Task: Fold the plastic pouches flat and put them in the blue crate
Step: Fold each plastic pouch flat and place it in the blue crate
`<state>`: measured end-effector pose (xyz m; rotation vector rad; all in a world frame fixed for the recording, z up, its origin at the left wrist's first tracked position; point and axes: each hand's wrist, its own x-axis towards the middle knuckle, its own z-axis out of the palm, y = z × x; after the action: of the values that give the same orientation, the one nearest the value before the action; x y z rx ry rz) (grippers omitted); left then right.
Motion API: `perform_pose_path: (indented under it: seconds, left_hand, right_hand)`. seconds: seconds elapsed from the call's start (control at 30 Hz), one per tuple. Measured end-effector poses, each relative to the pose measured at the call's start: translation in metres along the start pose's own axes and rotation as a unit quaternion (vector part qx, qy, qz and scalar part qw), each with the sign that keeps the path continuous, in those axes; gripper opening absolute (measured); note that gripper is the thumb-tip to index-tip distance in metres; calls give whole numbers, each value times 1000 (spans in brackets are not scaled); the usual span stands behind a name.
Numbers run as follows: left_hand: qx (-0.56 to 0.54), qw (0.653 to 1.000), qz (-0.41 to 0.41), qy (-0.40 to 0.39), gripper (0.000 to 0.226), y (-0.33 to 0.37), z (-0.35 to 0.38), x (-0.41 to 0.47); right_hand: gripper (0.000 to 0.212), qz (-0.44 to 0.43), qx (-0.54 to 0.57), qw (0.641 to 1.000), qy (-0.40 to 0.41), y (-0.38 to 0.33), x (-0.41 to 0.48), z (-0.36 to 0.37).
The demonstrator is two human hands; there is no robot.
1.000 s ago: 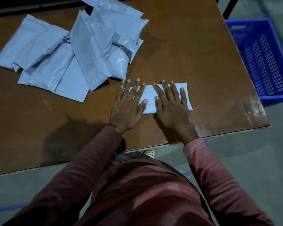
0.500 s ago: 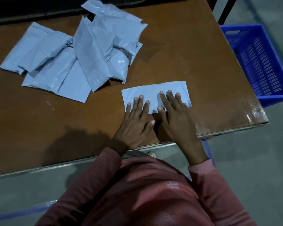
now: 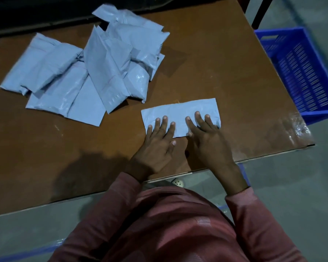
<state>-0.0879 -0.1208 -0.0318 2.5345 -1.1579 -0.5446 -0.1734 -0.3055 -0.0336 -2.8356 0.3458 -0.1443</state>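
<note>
a: what's nearest?

b: two hands at the near edge of the table (image 3: 225, 59). the left hand (image 3: 155, 146) and right hand (image 3: 206, 146) lie side by side with fingers straight and spread, pressing down. neither one grips anything.

a: pressing on what?

b: the folded pouch (image 3: 180, 110). it lies flat on the table, toward the right, as a neat oblong, with the fingertips on its near half. i'd judge the fold is made and is being smoothed flat.

a: so what's left?

b: most of the job, i think. farther back on the left is the pile of pouches (image 3: 95, 72). there are a good many, overlapping and puffy, and none looks pressed flat.

a: and the crate?

b: the blue crate (image 3: 299, 69) sits off the table's right edge, lower down and well apart from the folded pouch. only part of it is in frame. there i see a slotted floor and walls and no pouch, but i can't tell about the hidden part.

a: your verdict?

b: it looks early. this pouch is nearly ready but not yet in the crate, and the whole pile waits behind it.
</note>
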Motion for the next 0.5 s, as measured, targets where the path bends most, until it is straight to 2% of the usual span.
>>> perform_pose_path:
  seconds: [0.07,0.13,0.23,0.33,0.5]
  left_hand:
    - [14,998,21,53,59,0,-9,9]
    - [46,989,69,121,66,5,-12,28]
    - [31,986,136,90,60,15,-17,68]
    - [84,978,183,60,57,11,-21,94]
    - [90,976,194,48,59,0,-15,100]
  right_hand:
    - [45,-22,-22,999,-22,4,9,-17]
    - [46,-13,-32,999,-8,12,23,-27]
    - [55,17,-11,1000,-5,27,42,-19]
    - [56,36,11,999,-8,33,42,2]
    - [55,74,15,997,33,23,34,20]
